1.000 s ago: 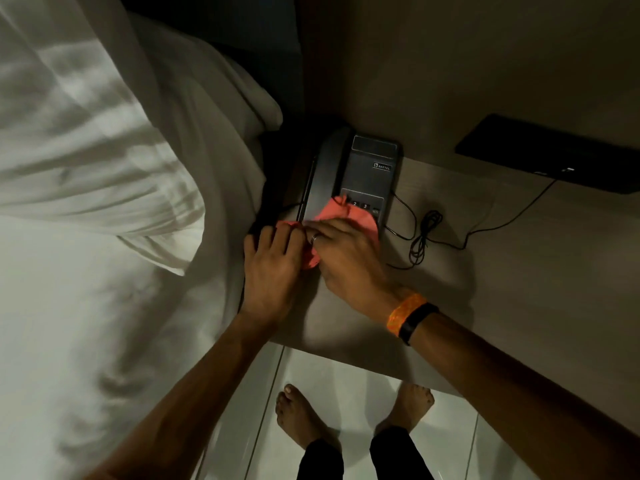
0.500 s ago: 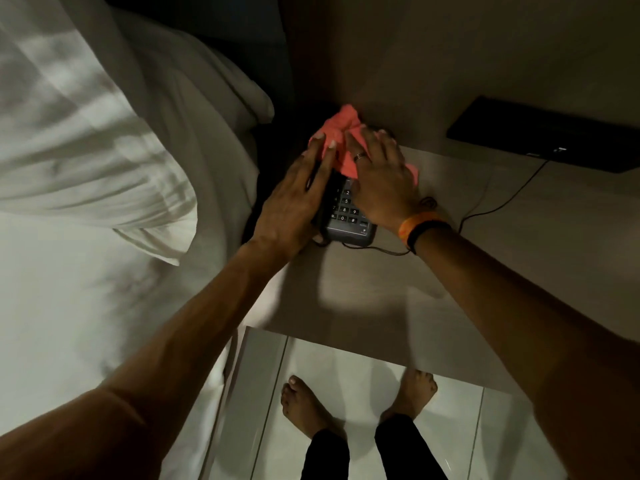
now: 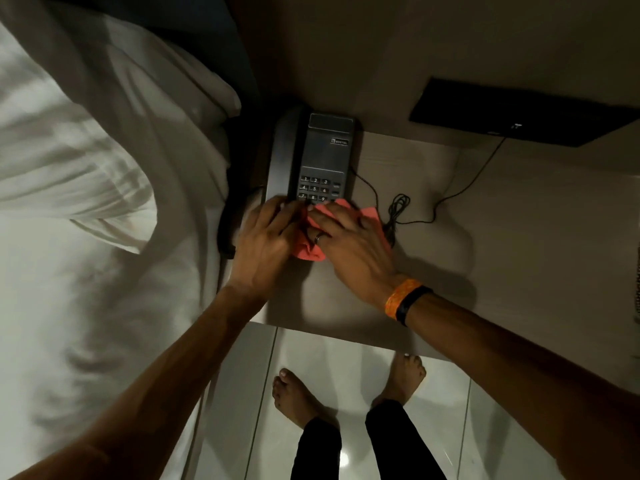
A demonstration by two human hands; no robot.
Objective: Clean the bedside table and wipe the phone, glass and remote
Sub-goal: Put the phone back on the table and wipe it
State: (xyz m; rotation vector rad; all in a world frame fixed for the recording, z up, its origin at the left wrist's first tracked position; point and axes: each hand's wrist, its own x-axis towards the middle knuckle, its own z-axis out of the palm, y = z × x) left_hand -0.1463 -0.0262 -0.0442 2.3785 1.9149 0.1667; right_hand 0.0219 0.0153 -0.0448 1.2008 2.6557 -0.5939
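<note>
Dark grey corded desk phone point(image 3: 320, 161) sits at the back-left corner of the pale wood-grain tabletop point(image 3: 502, 237), against the wall, w/ its handset along the left side next to the bed. Keypad faces up; digits legible near the front edge. Right hand point(image 3: 349, 244) lies flat, fingers spread, pressing a crumpled coral-pink cleaning cloth point(image 3: 310, 252) onto the phone's front edge and the tabletop just in front of it; no closed grip on the cloth, just palm and fingers holding it down. A ring shows on one finger, and an orange wristband point(image 3: 401, 297) plus a black band sit on that wrist. Left hand point(image 3: 266, 242) rests at the phone's front-left corner, fingers curled over the handset end, touching the cloth's left edge; can't tell whether its grip really closes on the handset or just steadies it. Thin black cord point(image 3: 398, 209) runs from the phone's right side, bunched in a small coil just beside the right hand, then trails back toward a flat black rectangular panel point(image 3: 512, 116) at the wall. White rumpled bed linen point(image 3: 104, 168) fills the left. Bare feet stand on glossy white floor tiles point(image 3: 346, 358) below the tabletop's front edge.
</note>
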